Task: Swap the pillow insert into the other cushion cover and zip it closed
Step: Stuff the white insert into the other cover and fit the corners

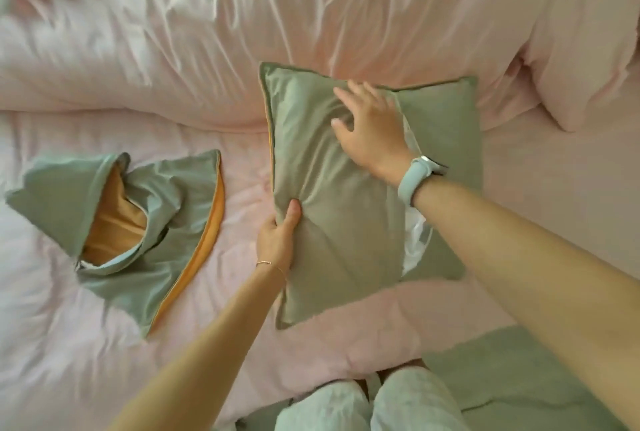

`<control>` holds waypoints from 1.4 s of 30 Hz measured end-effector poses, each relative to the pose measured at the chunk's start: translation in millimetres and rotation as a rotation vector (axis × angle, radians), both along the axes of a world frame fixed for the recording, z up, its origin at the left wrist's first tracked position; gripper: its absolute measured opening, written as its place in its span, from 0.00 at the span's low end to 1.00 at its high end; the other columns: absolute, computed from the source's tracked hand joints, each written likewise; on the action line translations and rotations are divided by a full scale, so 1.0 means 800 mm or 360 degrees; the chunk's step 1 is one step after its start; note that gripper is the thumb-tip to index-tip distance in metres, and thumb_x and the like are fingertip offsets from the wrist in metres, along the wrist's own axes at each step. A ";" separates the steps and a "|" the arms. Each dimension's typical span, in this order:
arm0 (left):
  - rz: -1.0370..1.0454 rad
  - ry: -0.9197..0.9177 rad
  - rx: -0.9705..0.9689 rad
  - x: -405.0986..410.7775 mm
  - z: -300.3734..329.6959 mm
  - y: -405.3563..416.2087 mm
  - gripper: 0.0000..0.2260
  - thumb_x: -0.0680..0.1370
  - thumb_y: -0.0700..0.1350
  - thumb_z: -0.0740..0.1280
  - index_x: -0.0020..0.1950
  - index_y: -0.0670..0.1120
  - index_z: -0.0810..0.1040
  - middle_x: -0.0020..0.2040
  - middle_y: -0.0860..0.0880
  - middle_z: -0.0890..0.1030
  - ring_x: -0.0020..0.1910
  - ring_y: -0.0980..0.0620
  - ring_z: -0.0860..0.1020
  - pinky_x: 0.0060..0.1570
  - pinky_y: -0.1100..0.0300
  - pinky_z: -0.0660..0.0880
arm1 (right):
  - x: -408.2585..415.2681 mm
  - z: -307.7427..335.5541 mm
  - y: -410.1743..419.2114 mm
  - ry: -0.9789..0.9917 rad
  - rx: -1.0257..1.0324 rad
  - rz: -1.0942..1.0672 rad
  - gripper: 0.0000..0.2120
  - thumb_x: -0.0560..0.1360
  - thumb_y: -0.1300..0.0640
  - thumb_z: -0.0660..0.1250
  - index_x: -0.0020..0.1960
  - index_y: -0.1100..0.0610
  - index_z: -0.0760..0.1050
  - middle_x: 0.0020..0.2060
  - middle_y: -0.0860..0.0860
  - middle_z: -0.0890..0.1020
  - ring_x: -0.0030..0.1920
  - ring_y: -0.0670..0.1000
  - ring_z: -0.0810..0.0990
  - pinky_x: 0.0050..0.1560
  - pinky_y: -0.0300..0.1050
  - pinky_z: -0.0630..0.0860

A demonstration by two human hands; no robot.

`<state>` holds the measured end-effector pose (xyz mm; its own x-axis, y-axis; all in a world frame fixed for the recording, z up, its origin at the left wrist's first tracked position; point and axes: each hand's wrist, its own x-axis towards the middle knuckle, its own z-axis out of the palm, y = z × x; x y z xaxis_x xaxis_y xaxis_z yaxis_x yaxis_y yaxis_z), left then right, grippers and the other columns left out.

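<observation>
Green cushion [339, 222] — both hands on it

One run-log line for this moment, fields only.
stage: insert in cover, unzipped | left hand: grips stuffed cushion edge | right hand: flat on top | white insert: showing at opening | empty cover: aside left

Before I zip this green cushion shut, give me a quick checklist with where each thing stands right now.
1. Insert fully inside: not ok, white pillow insert shows through the gap in the stuffed sage-green cushion cover.
2. Opening zipped: not ok, gaping.
3. Cover held: ok, left hand grips its left edge.
4. Right hand: ok, flat on top, free.
5. Zipper pull: cannot tell.
6. Empty green cover with orange lining: ok, lying aside.
</observation>
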<state>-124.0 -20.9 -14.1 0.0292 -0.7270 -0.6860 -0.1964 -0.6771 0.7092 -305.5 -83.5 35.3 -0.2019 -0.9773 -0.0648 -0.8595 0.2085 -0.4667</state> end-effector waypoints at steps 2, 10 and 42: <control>-0.0198 -0.0033 0.0217 0.004 -0.003 0.010 0.15 0.77 0.57 0.63 0.52 0.46 0.76 0.51 0.47 0.80 0.48 0.50 0.78 0.47 0.57 0.77 | 0.031 -0.016 0.029 0.0007 0.0024 0.0130 0.22 0.78 0.55 0.58 0.71 0.54 0.65 0.73 0.54 0.63 0.74 0.53 0.57 0.71 0.58 0.53; -0.0568 0.0083 0.0415 0.021 0.009 0.021 0.11 0.78 0.53 0.62 0.53 0.46 0.71 0.46 0.50 0.79 0.39 0.50 0.80 0.41 0.54 0.80 | 0.051 -0.072 0.213 0.0089 -0.0102 -0.0416 0.33 0.73 0.44 0.58 0.69 0.66 0.64 0.69 0.59 0.67 0.70 0.54 0.60 0.68 0.59 0.57; -0.0825 -0.1395 -0.0715 0.111 -0.005 0.171 0.27 0.73 0.59 0.53 0.67 0.48 0.72 0.54 0.49 0.79 0.52 0.45 0.78 0.48 0.51 0.73 | 0.165 -0.057 0.141 -0.0006 0.0122 0.1088 0.14 0.73 0.65 0.60 0.57 0.60 0.76 0.55 0.55 0.79 0.58 0.57 0.75 0.58 0.50 0.68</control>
